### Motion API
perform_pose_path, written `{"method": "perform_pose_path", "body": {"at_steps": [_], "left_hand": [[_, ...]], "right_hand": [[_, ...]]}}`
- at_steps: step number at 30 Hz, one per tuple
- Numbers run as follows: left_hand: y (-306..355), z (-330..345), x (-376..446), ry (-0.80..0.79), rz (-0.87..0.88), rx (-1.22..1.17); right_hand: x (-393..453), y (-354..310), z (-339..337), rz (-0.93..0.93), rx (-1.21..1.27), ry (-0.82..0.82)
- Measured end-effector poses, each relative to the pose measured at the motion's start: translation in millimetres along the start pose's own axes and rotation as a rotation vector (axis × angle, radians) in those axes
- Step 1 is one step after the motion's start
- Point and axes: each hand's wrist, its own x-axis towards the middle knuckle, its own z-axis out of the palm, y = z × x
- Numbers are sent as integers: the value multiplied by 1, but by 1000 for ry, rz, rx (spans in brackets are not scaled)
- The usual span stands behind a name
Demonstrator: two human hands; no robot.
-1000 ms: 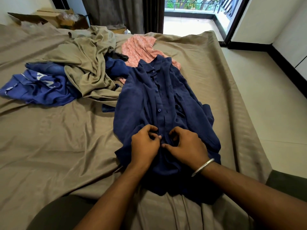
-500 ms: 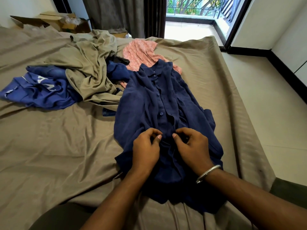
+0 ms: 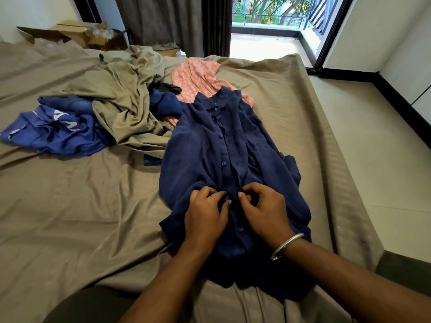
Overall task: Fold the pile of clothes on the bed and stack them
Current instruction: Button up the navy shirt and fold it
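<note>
A navy button-up shirt (image 3: 210, 148) lies front up and lengthwise on the bed (image 3: 70, 217), collar at the far end. My left hand (image 3: 205, 215) and my right hand (image 3: 265, 210) sit side by side on its lower front. Both pinch the placket fabric at a button, fingers curled. Behind the shirt lies a pink patterned garment (image 3: 198, 78). To the left lies a loose pile: an olive-tan garment (image 3: 123, 101), a bright blue printed shirt (image 3: 58, 131) and a dark blue piece (image 3: 163, 103).
The bed's right edge (image 3: 345, 183) drops to a pale tiled floor (image 3: 384, 159). Cardboard boxes (image 3: 93, 36) stand past the far left corner, beside dark curtains (image 3: 168, 19) and an open balcony door (image 3: 268, 43). Bare sheet lies at the near left.
Both hands stay at the shirt's placket, their fingers working slightly at the button. The view has tilted a little, so the shirt sits lower in the frame.
</note>
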Motion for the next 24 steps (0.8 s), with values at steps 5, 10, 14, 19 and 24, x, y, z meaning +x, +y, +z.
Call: {"method": "perform_pose_path", "body": {"at_steps": [5, 10, 14, 19, 24], "left_hand": [[0, 3, -3, 2, 33, 1], [6, -5, 1, 79, 14, -97], [18, -19, 3, 168, 54, -166], [18, -19, 3, 111, 83, -300], [22, -19, 6, 27, -66, -465]], "right_hand": [[0, -1, -1, -18, 44, 41], [3, -3, -4, -40, 28, 156], [6, -7, -8, -160, 5, 137], [6, -5, -6, -225, 74, 29], [7, -3, -4, -136, 99, -29]]}}
